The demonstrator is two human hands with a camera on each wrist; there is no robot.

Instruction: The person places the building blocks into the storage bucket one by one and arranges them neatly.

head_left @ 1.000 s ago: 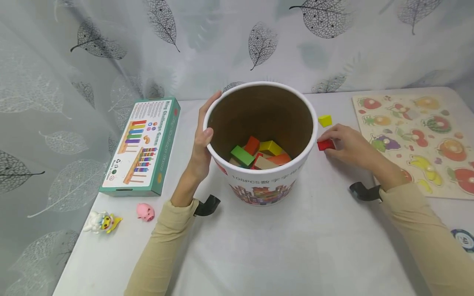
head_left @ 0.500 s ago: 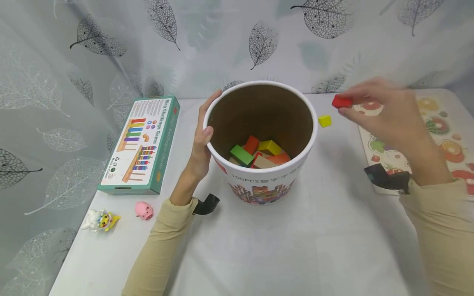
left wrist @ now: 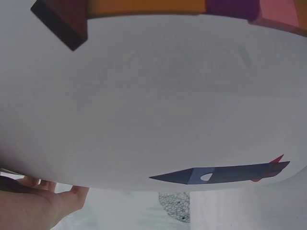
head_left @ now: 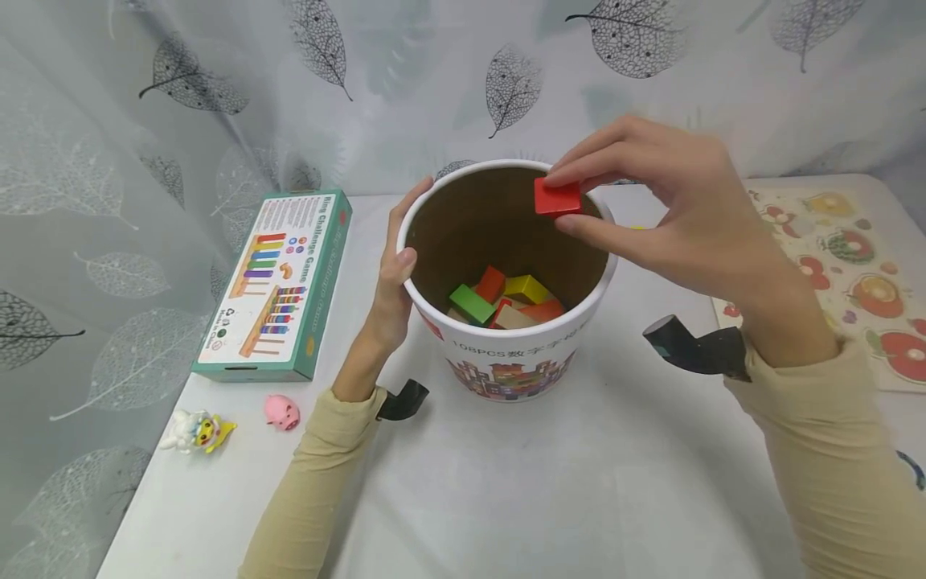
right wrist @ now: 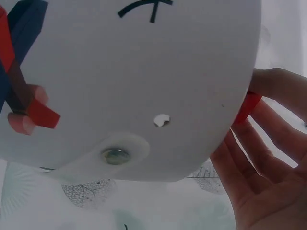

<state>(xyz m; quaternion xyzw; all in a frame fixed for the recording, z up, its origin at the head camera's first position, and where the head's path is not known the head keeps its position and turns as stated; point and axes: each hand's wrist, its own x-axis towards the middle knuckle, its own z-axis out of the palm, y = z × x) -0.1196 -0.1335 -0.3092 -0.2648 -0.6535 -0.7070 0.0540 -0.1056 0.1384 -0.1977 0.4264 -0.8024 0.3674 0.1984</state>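
A red block point(head_left: 557, 198) is pinched between the thumb and fingers of my right hand point(head_left: 680, 201), over the right far rim of a white printed bucket point(head_left: 510, 342). Inside the bucket lie several blocks, among them a green block point(head_left: 473, 304), a yellow block point(head_left: 526, 288) and orange ones. My left hand point(head_left: 394, 281) grips the bucket's left side, thumb at the rim. In the right wrist view, the red block point(right wrist: 248, 107) shows partly behind the bucket wall point(right wrist: 144, 86). The left wrist view has the left hand point(left wrist: 43, 206) against the bucket's side.
Mostly hidden behind my right hand, a small yellow block point(head_left: 637, 227) shows a sliver. A fruit puzzle board point(head_left: 861, 249) lies at the right. On the left are a Ring Challenge Game box point(head_left: 271, 281), a pink pig figure point(head_left: 281, 412) and a white-and-yellow figurine point(head_left: 197, 432).
My right hand has lifted the red block off the table to the right of the bucket and carried it left, over the bucket's mouth. The left hand has stayed on the rim.
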